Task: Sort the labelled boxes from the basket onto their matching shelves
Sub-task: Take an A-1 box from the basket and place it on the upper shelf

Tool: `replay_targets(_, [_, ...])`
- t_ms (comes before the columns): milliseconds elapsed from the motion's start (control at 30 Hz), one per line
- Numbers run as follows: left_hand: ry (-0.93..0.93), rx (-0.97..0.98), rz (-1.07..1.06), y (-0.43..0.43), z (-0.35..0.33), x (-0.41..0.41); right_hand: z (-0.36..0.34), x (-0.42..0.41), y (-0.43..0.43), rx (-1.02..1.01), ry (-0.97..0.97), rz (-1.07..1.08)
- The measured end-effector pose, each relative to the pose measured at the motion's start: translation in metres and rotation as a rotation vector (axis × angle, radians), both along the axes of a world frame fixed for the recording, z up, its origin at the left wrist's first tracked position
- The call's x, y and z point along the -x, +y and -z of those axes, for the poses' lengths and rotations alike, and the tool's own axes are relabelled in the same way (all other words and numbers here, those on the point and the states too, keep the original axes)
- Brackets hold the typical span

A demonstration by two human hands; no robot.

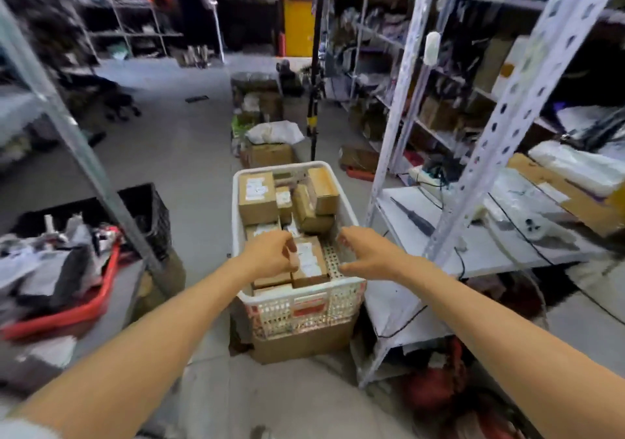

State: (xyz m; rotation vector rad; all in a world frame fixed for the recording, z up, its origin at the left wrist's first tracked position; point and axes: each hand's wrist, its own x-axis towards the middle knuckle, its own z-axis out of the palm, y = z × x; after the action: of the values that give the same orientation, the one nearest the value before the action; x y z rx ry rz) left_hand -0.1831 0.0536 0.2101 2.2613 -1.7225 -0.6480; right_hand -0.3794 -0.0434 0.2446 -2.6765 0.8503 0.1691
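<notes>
In the white basket [338, 306] on the aisle floor, labelled boxes [257, 198] lie packed. The left hand [267, 252] curls its fingers [289, 247] at a near box [309, 262], grip unclear; the right hand [367, 254] hovers just right, fingers loosely spread.

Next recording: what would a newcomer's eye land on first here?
The white perforated basket in the centre, crammed with labelled cardboard boxes, with both bare arms reaching into it. The left hand curls at a labelled box near the front; the right hand hovers loosely open by the right rim. White slotted shelving rises on the right.
</notes>
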Motion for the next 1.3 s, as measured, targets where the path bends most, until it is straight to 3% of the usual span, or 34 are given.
replay_targets(267, [0.126, 0.021, -0.181, -0.029, 0.018, -0.101, 0.023, -0.106, -0.053, -0.050, 0.002, 0.045])
replay_targets(900, [0.188, -0.087, -0.308, -0.146, 0.055, -0.219, 0.083, -0.222, -0.218, -0.118, 0.081, 0.042])
replay_targets(1300, [0.307, -0.177, -0.419, -0.239, 0.129, -0.232, 0.196, -0.248, -0.353, -0.109, 0.183, 0.362])
